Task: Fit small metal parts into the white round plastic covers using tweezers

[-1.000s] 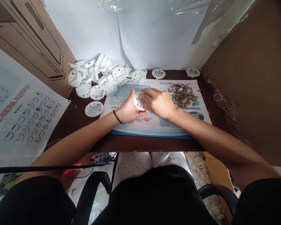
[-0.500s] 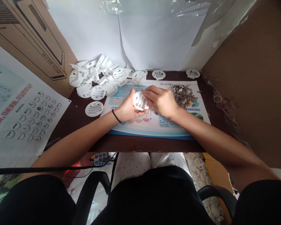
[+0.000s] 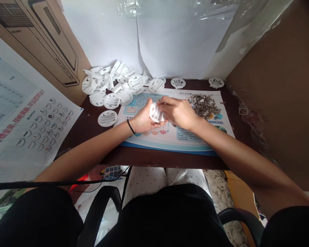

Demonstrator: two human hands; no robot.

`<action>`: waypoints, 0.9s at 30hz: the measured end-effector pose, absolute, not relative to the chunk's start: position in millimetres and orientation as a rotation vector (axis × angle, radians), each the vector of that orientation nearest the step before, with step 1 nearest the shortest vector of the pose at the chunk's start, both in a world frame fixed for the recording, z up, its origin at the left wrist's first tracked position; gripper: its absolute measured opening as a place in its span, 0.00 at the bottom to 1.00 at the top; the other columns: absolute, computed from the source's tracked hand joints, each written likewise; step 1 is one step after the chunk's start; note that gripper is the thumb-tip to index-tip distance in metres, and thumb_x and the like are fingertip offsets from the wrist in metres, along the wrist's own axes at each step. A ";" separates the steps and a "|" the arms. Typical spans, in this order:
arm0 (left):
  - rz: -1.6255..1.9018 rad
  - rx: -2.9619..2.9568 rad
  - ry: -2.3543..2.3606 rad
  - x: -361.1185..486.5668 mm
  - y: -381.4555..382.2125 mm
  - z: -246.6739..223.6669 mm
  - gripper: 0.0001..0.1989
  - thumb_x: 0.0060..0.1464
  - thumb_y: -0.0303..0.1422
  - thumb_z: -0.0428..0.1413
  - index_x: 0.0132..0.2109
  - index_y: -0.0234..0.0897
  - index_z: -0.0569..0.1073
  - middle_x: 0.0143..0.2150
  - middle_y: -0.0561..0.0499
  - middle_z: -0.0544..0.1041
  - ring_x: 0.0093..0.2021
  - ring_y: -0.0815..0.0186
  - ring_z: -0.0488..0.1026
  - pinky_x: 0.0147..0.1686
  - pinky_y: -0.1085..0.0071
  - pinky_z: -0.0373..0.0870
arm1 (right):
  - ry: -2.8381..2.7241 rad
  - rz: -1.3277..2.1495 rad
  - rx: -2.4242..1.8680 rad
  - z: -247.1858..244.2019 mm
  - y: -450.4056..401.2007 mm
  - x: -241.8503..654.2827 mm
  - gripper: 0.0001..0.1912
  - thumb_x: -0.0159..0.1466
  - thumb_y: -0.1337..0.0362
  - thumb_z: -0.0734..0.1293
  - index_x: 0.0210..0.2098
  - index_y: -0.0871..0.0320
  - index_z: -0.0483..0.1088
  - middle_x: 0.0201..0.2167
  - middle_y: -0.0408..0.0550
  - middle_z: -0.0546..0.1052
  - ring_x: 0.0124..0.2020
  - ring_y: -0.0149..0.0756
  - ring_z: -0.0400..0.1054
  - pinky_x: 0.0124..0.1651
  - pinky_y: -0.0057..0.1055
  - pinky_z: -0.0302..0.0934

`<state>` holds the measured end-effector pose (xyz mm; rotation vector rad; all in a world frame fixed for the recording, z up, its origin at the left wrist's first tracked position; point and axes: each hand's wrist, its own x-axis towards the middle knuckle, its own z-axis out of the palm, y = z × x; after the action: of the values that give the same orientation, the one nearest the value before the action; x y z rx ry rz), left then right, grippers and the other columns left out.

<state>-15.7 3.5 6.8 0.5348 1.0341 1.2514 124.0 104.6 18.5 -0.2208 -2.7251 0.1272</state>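
My left hand (image 3: 143, 119) is closed around the edge of a round white plastic cover with slots (image 3: 154, 112), held above the printed sheet. The thumb lies along its left side and the other fingers are underneath. My right hand (image 3: 179, 112) reaches over from the right, its fingertips pinched together against the face of the cover. Whatever sits between those fingertips is hidden. Just beyond the right hand lies a heap of small metal pieces (image 3: 205, 105).
Many more white covers (image 3: 111, 101) are piled at the back left of the dark table (image 3: 154, 159), with a few along the back edge. A printed sheet (image 3: 195, 145) lies under my hands. Cardboard (image 3: 275, 85) stands on the right, and a black cable (image 3: 54, 185) crosses the lower left.
The view has shifted slightly, so the scene sits a little further right. The right fingertips have moved a little over the cover; the left hand keeps hold of it.
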 end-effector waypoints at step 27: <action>1.307 0.672 1.129 -12.1 4.5 16.9 0.31 0.70 0.50 0.29 0.40 0.36 0.70 0.27 0.43 0.77 0.22 0.67 0.69 0.21 0.73 0.54 | -2.138 1.173 -0.351 21.0 110.9 116.8 0.18 0.60 0.49 0.72 0.29 0.55 0.66 0.28 0.42 0.71 0.30 0.30 0.63 0.36 0.33 0.60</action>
<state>-12.1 4.5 16.9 0.6723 1.1291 1.3075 116.8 110.9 21.0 -0.3510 -2.1385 1.1732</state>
